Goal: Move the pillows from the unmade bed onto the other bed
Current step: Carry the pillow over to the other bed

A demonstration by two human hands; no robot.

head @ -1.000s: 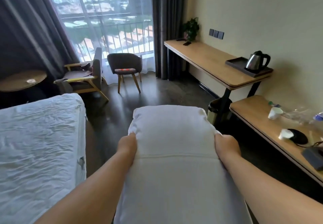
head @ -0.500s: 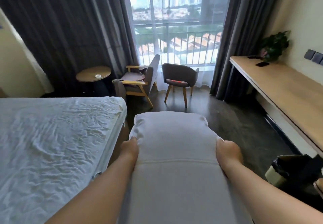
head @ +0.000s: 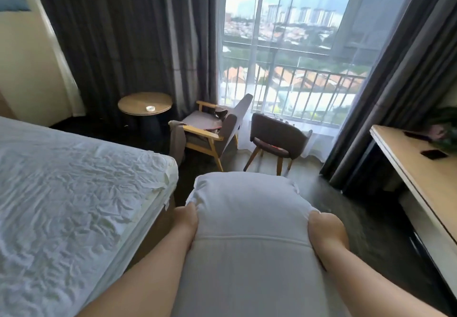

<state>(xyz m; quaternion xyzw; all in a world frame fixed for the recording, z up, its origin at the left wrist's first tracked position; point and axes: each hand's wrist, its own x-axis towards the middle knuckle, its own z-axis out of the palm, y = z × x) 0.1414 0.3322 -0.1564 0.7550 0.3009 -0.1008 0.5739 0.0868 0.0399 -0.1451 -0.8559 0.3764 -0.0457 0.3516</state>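
At lower centre of the frame I carry a white pillow (head: 249, 237) lengthwise out in front of me, above the dark floor (head: 351, 207) and not touching any bed. My left hand (head: 185, 222) grips its left edge and my right hand (head: 325, 230) its right edge; the fingers are tucked into and under the fabric, so I see knuckles, not fingertips.

Filling the left of the frame is a bed (head: 74, 193) with a wrinkled white sheet, its corner just beside my left wrist. I judge that I am mid-carry, with the drop not yet made.

Risks as I see them: the pillow hides the floor directly ahead, so I could clip the bed corner with my leg. A grip on soft edges alone could let the far end sag or slip away.

Room to move is a lane of floor between the bed at left and the counter (head: 420, 180) at right. At upper centre the armchair (head: 212, 131) and the round-backed chair (head: 279, 131) close off that lane before the window.
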